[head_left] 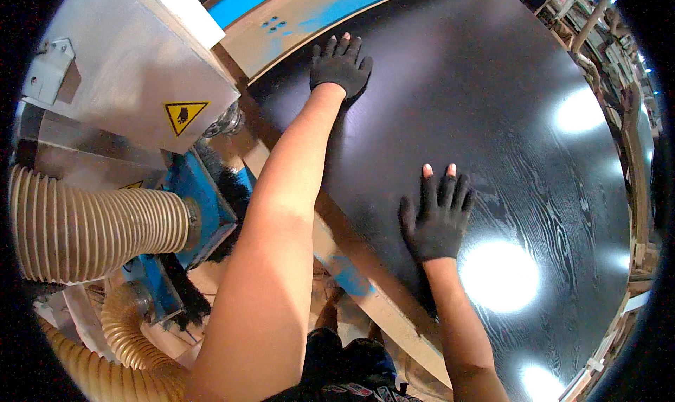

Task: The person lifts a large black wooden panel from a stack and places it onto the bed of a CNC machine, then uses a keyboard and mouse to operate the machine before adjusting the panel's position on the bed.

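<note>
A large black glossy panel (pixel 394 142) with a wood-grain pattern fills the middle and right, lying flat. Near its far left corner, my left hand (pixel 341 66) rests on the surface with fingers spread. My right hand (pixel 439 215) lies on the panel closer to me, its fingers also stretched out. Both hands wear dark gloves with a few bare fingertips showing. Neither hand grips anything. The bright round glare on the panel comes from lights overhead.
At left stands a grey machine housing (pixel 133 71) with a yellow warning triangle (pixel 186 117). Below it are a ribbed hose (pixel 105 222), a blue brush-edged hood (pixel 204 205) and another hose (pixel 133 332). A board edge stained blue (pixel 348 275) runs under the panel's near side.
</note>
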`<state>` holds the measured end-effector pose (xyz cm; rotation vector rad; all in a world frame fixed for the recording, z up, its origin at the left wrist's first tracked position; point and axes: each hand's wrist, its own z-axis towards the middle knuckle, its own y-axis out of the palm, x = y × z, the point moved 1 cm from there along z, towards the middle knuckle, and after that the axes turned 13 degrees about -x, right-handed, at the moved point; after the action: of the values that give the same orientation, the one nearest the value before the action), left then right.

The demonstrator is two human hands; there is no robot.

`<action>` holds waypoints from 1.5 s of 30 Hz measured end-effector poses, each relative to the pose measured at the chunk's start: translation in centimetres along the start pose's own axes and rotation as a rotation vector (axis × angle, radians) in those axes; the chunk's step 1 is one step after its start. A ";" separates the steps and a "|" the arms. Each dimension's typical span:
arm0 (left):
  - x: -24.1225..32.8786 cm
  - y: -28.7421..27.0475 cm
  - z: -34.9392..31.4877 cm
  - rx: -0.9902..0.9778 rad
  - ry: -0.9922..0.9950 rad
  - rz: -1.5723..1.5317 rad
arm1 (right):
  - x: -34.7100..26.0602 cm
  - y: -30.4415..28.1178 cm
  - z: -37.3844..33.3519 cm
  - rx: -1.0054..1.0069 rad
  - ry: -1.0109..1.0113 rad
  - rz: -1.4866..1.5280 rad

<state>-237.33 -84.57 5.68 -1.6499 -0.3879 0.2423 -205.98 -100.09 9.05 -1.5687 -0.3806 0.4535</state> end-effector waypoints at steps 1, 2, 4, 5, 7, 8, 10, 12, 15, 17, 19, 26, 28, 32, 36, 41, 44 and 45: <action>-0.2 0.1 -0.2 0.018 0.010 -0.001 | -0.4 0.1 0.4 0.005 -0.022 -0.003; -0.4 0.2 -0.4 0.013 0.006 -0.001 | -0.7 0.2 0.9 0.010 -0.043 -0.006; -0.7 0.1 -0.7 0.043 -0.013 0.012 | -1.8 0.1 1.7 -0.015 -0.051 0.010; -0.7 0.2 -0.9 0.041 -0.016 0.011 | -2.3 0.1 2.2 0.009 -0.071 0.021; -0.9 0.3 -1.4 0.087 -0.040 0.029 | -3.8 0.3 3.4 0.054 -0.099 0.030; -1.1 0.4 -1.6 0.085 -0.043 0.028 | -4.6 0.2 4.0 0.051 -0.102 0.029; -1.2 0.0 -2.2 0.102 -0.066 0.032 | -6.0 -0.4 5.1 0.102 -0.132 0.016; -1.4 0.2 -3.2 0.132 -0.066 0.022 | -6.8 0.7 5.9 0.149 -0.156 0.046; -1.9 0.5 -4.9 0.152 -0.077 0.020 | -8.1 0.9 6.6 0.152 -0.192 0.099; -1.8 0.5 -6.5 0.127 -0.091 -0.001 | -8.3 1.3 6.9 0.177 -0.198 0.106; -1.9 1.0 -8.4 0.183 -0.115 -0.017 | -8.5 1.0 6.9 0.184 -0.213 0.118; 1.5 2.5 -14.9 0.086 -0.080 -0.009 | -6.5 2.2 5.6 0.158 -0.249 0.192; 0.8 3.3 -16.1 0.170 -0.032 -0.005 | -5.9 2.2 2.8 0.151 -0.249 0.190; 0.3 2.4 -16.2 0.136 -0.058 0.032 | -0.2 1.5 -4.2 0.119 -0.193 0.170; -0.3 2.8 -15.7 0.115 -0.062 0.004 | 10.6 0.3 -11.8 0.071 0.018 0.067; 1.0 4.9 -17.0 0.122 -0.153 -0.037 | 23.6 1.2 -23.9 -0.006 0.481 -0.025; 1.4 4.7 -17.3 0.148 -0.158 -0.010 | 24.5 0.9 -25.4 -0.063 0.639 0.001; 1.2 4.0 -17.5 0.144 -0.178 -0.003 | 24.4 1.4 -24.9 -0.054 0.646 -0.023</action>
<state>-229.12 -100.51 3.85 -1.4913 -0.4956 0.4079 -172.36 -109.36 6.98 -1.6648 0.0881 -0.0955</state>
